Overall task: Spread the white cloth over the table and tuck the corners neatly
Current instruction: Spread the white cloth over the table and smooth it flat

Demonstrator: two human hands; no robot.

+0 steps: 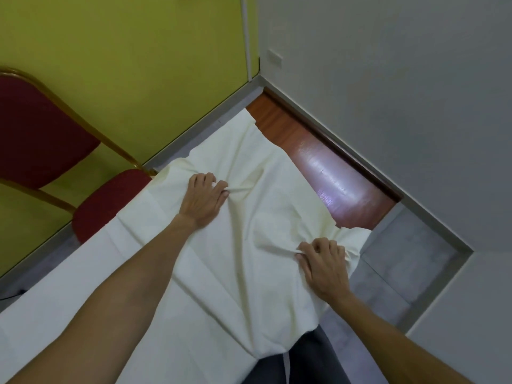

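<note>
The white cloth [249, 167] lies wrinkled over most of a glossy brown wooden table [327, 173], whose far right strip stays bare. My left hand [203, 202] rests on the cloth near the table's middle, fingers curled and pinching a fold. My right hand [324, 266] grips a bunched fold of cloth close to the table's near right corner. The cloth's near edge hangs down over the table's side toward my legs.
A red padded chair with a gold frame [41, 139] stands at the left, touching the cloth's edge. A yellow-green wall [138, 65] and a white wall [388, 79] meet behind the table. Grey floor [401, 259] shows at the right.
</note>
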